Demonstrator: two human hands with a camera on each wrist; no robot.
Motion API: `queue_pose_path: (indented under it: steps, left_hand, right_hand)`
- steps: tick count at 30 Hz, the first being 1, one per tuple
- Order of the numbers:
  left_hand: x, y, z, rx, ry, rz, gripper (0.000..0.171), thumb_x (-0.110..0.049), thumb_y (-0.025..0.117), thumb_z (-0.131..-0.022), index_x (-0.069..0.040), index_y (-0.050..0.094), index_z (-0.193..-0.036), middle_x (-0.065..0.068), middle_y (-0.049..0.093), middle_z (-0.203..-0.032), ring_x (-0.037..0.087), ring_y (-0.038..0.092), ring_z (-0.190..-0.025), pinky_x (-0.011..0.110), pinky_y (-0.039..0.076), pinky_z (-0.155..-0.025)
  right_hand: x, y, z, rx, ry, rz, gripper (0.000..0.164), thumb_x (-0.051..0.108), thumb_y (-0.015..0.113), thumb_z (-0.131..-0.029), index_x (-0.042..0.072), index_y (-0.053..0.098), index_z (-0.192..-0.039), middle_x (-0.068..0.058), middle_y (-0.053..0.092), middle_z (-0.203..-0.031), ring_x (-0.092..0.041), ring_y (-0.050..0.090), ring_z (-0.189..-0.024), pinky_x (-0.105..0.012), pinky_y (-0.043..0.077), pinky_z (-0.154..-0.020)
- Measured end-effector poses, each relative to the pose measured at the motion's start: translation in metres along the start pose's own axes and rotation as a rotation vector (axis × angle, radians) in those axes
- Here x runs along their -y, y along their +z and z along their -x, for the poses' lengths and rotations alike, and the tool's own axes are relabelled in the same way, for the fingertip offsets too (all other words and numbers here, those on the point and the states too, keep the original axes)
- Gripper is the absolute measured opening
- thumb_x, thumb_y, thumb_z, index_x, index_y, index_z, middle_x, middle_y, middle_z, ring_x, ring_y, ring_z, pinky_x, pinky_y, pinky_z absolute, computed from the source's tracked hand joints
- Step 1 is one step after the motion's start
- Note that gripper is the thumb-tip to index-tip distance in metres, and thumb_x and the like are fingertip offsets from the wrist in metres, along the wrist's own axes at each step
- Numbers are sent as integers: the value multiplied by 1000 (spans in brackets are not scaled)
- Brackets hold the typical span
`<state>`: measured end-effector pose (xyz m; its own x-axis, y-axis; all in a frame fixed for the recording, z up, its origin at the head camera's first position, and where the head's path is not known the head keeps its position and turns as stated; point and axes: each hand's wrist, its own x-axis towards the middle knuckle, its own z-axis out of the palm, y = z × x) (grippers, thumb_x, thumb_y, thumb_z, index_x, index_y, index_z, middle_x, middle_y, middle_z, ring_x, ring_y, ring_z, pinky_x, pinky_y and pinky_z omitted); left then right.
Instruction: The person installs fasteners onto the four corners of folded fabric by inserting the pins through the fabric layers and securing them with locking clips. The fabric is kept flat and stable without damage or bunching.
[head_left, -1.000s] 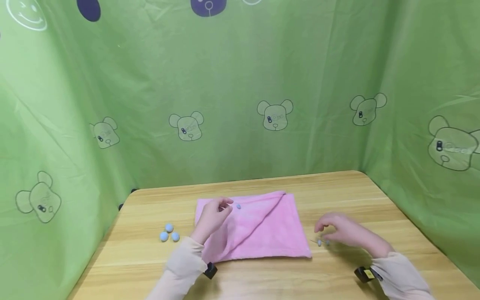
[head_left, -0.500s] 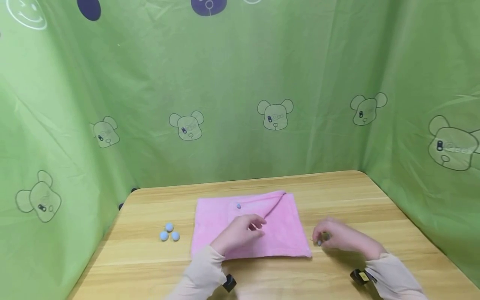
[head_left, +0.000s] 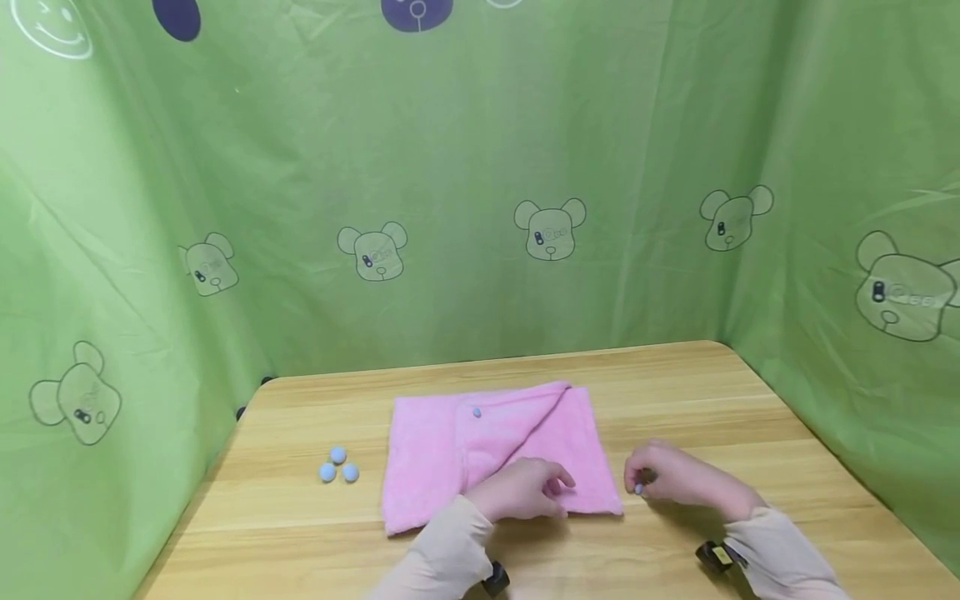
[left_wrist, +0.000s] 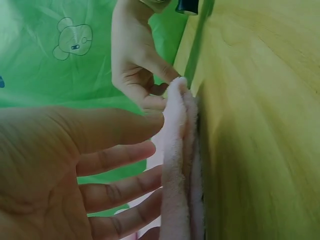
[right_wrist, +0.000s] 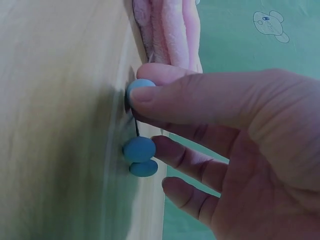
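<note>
Slid left hand (head_left: 525, 492) down pink towel (head_left: 457, 442) to its near edge, fingers (left_wrist: 117, 156) straight, flat on cloth. Right hand (head_left: 667, 479) just rt of towel's near corner, pinching blue beads (right_wrist: 139, 149) on counter (head_left: 675, 392). Three more beads (head_left: 338, 467) left of towel.

Left hand (head_left: 525, 492): shifted from the far left part of the pink towel (head_left: 450, 450) to its near edge. Right hand (head_left: 675, 479): drawn slightly nearer the towel's corner.
</note>
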<state>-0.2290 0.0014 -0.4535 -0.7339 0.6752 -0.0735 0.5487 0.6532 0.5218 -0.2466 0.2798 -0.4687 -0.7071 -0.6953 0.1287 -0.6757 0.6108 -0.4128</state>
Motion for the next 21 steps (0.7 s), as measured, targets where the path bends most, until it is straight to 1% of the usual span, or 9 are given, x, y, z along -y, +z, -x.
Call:
queue_pose_path:
  steps: [3, 7, 10, 14, 17, 18, 21]
  left_hand:
    - [-2, 4, -3, -18, -10, -51, 41, -21, 82, -74, -17, 69, -113, -3, 73, -100, 1, 63, -89, 12, 47, -83]
    - [-3, 12, -8, -53, -32, -154, 43, -26, 86, -69, -23, 70, -109, -8, 72, -99, 0, 62, -89, 13, 46, -84]
    - [-3, 16, -10, -86, -33, -197, 35, -24, 84, -73, -24, 72, -105, -10, 71, -95, 0, 61, -87, 13, 46, -83]
    - [-1, 18, -11, -142, -2, -168, 17, -20, 75, -82, -20, 75, -99, -10, 73, -90, 0, 61, -82, 13, 47, -81]
    - [2, 17, -11, -184, 3, -120, 8, -21, 70, -86, -18, 75, -91, -11, 71, -83, -2, 58, -74, 12, 46, -77]
    - [3, 17, -11, -195, -2, -103, 7, -23, 69, -87, -18, 75, -89, -12, 70, -80, -3, 56, -71, 12, 46, -74]
    - [4, 15, -12, -224, -20, -46, 13, -28, 67, -90, -18, 71, -83, -13, 65, -72, -4, 50, -66, 11, 44, -69]
  right_hand:
    - [0, 0, 0, 1, 6, -3, 24, -2, 72, -67, 19, 65, -75, 14, 60, -76, 1, 48, -75, -24, 40, -70]
    - [0, 1, -1, 3, 16, -9, 24, -3, 72, -68, 19, 64, -74, 14, 60, -75, 1, 47, -74, -23, 39, -69]
    - [1, 0, -1, 11, 30, -23, 24, -3, 71, -69, 19, 64, -74, 13, 60, -75, 1, 48, -74, -23, 39, -69]
    - [2, -1, -2, 24, 46, -46, 23, -4, 71, -71, 18, 65, -75, 12, 61, -76, 0, 49, -74, -23, 42, -68]
    - [3, -2, -3, 26, 53, -66, 21, -3, 71, -73, 17, 65, -76, 11, 63, -76, 0, 52, -73, -23, 47, -67]
    - [4, -3, -3, 24, 55, -68, 20, -2, 71, -74, 18, 66, -76, 10, 64, -76, 0, 52, -74, -24, 48, -68]
    - [6, -7, -2, 8, 59, -84, 16, 2, 72, -78, 17, 66, -77, 9, 66, -78, -1, 55, -75, -26, 50, -70]
